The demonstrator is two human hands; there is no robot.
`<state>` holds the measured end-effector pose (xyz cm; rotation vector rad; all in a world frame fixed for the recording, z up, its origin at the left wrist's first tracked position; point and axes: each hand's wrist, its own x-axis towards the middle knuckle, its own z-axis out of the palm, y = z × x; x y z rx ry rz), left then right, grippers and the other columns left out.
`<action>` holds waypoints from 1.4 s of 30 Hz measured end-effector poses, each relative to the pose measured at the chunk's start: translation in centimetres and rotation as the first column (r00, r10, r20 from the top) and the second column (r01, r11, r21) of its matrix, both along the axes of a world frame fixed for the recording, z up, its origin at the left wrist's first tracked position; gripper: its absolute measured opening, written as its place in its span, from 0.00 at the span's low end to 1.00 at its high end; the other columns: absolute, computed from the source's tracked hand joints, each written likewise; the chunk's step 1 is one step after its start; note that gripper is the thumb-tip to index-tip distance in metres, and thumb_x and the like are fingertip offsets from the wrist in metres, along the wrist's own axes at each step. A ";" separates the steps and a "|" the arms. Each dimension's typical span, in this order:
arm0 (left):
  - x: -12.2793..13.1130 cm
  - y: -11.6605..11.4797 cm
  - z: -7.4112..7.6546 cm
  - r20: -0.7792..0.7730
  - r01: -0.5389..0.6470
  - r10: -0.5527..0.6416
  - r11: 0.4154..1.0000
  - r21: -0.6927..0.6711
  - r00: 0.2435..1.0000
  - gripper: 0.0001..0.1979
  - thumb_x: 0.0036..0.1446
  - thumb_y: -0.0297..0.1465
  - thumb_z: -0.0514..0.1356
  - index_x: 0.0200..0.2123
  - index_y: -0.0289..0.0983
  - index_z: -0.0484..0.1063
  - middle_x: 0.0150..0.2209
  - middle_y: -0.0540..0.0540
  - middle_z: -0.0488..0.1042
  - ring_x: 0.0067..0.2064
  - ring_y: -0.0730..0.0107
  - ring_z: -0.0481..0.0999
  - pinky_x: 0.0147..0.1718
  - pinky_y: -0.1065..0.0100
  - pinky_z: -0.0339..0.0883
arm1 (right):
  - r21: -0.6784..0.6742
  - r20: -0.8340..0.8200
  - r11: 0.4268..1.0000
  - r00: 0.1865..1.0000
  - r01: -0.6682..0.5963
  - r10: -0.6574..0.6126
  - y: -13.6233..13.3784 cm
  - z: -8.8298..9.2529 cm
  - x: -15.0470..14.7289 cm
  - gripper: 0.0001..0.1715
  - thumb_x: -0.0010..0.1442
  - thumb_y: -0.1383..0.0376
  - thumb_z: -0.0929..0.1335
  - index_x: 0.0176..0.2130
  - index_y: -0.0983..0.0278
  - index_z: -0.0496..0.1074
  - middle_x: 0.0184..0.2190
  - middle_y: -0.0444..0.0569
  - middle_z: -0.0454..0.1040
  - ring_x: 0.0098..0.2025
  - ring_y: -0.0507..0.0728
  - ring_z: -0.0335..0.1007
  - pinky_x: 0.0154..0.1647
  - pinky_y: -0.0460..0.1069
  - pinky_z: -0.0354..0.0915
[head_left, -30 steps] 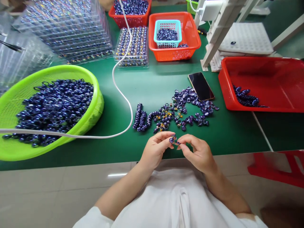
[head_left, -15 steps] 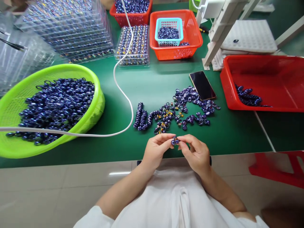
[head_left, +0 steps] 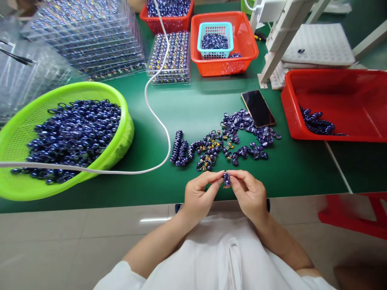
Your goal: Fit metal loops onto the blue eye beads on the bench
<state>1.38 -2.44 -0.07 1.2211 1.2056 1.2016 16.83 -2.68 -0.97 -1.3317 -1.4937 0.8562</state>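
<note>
Both hands meet at the near edge of the green table. My left hand (head_left: 199, 195) and my right hand (head_left: 249, 193) pinch one small dark blue glossy piece (head_left: 226, 179) between their fingertips. Just beyond them lies a scattered pile of the same blue pieces (head_left: 225, 141), some with yellow parts, and a short stacked row of them (head_left: 179, 148) at the pile's left end.
A lime green basket (head_left: 18, 189) full of blue pieces sits at left, crossed by a white cable (head_left: 157, 121). A red tray (head_left: 341, 86) holds a few pieces at right. A phone (head_left: 258, 108), orange basket (head_left: 242, 44), and clear tray stacks (head_left: 90, 36) lie farther back.
The two hands have drawn closer together, and the blue piece now sits pressed between both sets of fingertips. The view shifted slightly.
</note>
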 end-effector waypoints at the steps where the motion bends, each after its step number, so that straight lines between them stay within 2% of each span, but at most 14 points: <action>1: 0.0 -0.1 0.0 -0.014 0.015 -0.015 0.999 0.033 1.000 0.09 0.59 0.29 0.65 0.43 0.39 0.83 0.36 0.43 0.83 0.36 0.65 0.81 0.38 0.66 0.75 | -0.013 -0.016 1.000 1.000 -0.001 0.001 0.0 0.0 0.0 0.07 0.66 0.64 0.67 0.44 0.59 0.75 0.34 0.45 0.81 0.29 0.53 0.79 0.32 0.47 0.77; 6: -0.2 -0.1 0.1 -0.077 0.037 -0.029 0.995 0.097 0.997 0.09 0.58 0.28 0.65 0.42 0.38 0.81 0.36 0.42 0.82 0.36 0.65 0.79 0.38 0.66 0.73 | -0.083 -0.107 0.995 0.993 -0.060 0.051 -0.1 -0.3 0.0 0.08 0.66 0.62 0.67 0.45 0.59 0.73 0.30 0.43 0.80 0.24 0.51 0.77 0.25 0.45 0.75; 10: -0.3 0.0 0.2 -0.137 0.071 -0.058 0.993 0.093 0.989 0.05 0.59 0.28 0.64 0.39 0.37 0.79 0.34 0.44 0.80 0.34 0.68 0.77 0.36 0.68 0.71 | -0.143 -0.188 0.980 0.976 -0.139 0.111 -0.3 -0.4 -0.2 0.10 0.67 0.61 0.66 0.46 0.59 0.72 0.34 0.45 0.80 0.27 0.51 0.78 0.28 0.45 0.76; 13: -0.4 0.0 0.3 -0.183 0.095 -0.065 0.982 0.161 0.981 0.05 0.60 0.26 0.62 0.39 0.37 0.78 0.35 0.44 0.80 0.35 0.67 0.78 0.36 0.69 0.71 | -0.171 -0.246 0.969 0.960 -0.179 0.134 -0.2 -0.1 -0.3 0.09 0.67 0.61 0.65 0.45 0.60 0.72 0.35 0.45 0.80 0.27 0.50 0.78 0.28 0.44 0.76; 17: -0.5 0.0 0.1 -0.212 0.111 -0.062 0.968 0.227 0.975 0.06 0.60 0.24 0.60 0.39 0.37 0.77 0.34 0.44 0.79 0.35 0.67 0.77 0.36 0.68 0.71 | -0.199 -0.271 0.961 0.953 -0.192 0.135 -0.1 0.3 -0.5 0.08 0.66 0.61 0.66 0.43 0.61 0.72 0.32 0.44 0.79 0.24 0.50 0.76 0.25 0.43 0.74; 21: -0.6 0.0 -0.3 -0.189 0.101 -0.059 0.971 0.217 0.980 0.06 0.60 0.24 0.61 0.39 0.37 0.78 0.34 0.44 0.79 0.35 0.68 0.77 0.36 0.68 0.71 | -0.196 -0.271 0.962 0.953 -0.192 0.135 -0.1 0.2 -0.6 0.08 0.66 0.62 0.65 0.43 0.61 0.72 0.31 0.43 0.78 0.24 0.49 0.76 0.24 0.43 0.73; 24: -0.5 0.0 -0.5 -0.114 0.074 -0.060 0.989 0.127 0.992 0.05 0.59 0.27 0.63 0.38 0.37 0.79 0.33 0.45 0.80 0.34 0.69 0.78 0.35 0.69 0.71 | -0.154 -0.196 0.972 0.969 -0.179 0.147 -0.2 -0.1 -0.3 0.09 0.67 0.63 0.65 0.46 0.61 0.72 0.32 0.44 0.79 0.25 0.49 0.76 0.25 0.43 0.72; 27: -0.3 0.0 -0.6 0.023 0.043 -0.042 0.998 -0.046 0.999 0.05 0.57 0.30 0.66 0.37 0.37 0.81 0.32 0.46 0.81 0.32 0.69 0.78 0.33 0.71 0.73 | -0.092 -0.076 0.981 0.983 -0.171 0.164 -0.2 -0.4 0.2 0.11 0.67 0.64 0.65 0.49 0.60 0.73 0.35 0.45 0.79 0.28 0.50 0.77 0.28 0.44 0.72; 30: -0.1 0.2 -0.4 0.143 0.032 -0.002 0.978 -0.205 0.990 0.05 0.52 0.31 0.69 0.33 0.36 0.81 0.31 0.47 0.82 0.32 0.69 0.80 0.33 0.71 0.75 | -0.031 -0.002 0.983 0.983 -0.182 0.182 0.0 -0.4 0.6 0.12 0.67 0.65 0.66 0.50 0.60 0.73 0.37 0.46 0.79 0.30 0.51 0.76 0.30 0.45 0.72; 32: -0.2 0.4 -0.3 0.174 0.035 0.011 0.965 -0.259 0.985 0.06 0.50 0.31 0.70 0.31 0.35 0.80 0.29 0.47 0.81 0.31 0.69 0.80 0.34 0.70 0.75 | 0.022 0.043 0.982 0.981 -0.189 0.188 0.2 -0.2 0.8 0.11 0.66 0.66 0.66 0.49 0.60 0.73 0.35 0.46 0.78 0.31 0.51 0.75 0.31 0.45 0.72; 35: -0.7 0.7 0.1 0.125 0.057 -0.024 0.961 -0.270 0.992 0.06 0.52 0.32 0.69 0.31 0.35 0.79 0.29 0.47 0.81 0.31 0.69 0.79 0.34 0.70 0.75 | 0.123 0.139 0.973 0.974 -0.196 0.179 0.6 0.0 1.2 0.10 0.65 0.68 0.66 0.47 0.60 0.73 0.34 0.46 0.77 0.31 0.51 0.73 0.33 0.46 0.71; 38: -1.2 0.8 0.5 -0.014 0.070 -0.075 0.973 -0.218 0.997 0.07 0.55 0.33 0.67 0.33 0.35 0.79 0.33 0.45 0.82 0.34 0.68 0.79 0.37 0.69 0.74 | 0.227 0.268 0.950 0.951 -0.216 0.152 1.0 0.0 1.5 0.12 0.64 0.71 0.66 0.48 0.61 0.72 0.36 0.48 0.77 0.31 0.51 0.73 0.34 0.47 0.72; 42: -1.0 0.8 0.8 -0.120 0.111 -0.131 0.981 -0.161 0.984 0.08 0.53 0.32 0.68 0.35 0.35 0.79 0.33 0.45 0.81 0.35 0.67 0.79 0.39 0.68 0.73 | 0.313 0.413 0.910 0.902 -0.272 0.127 1.2 -0.1 1.6 0.13 0.62 0.73 0.67 0.47 0.64 0.70 0.35 0.51 0.77 0.33 0.54 0.75 0.34 0.49 0.73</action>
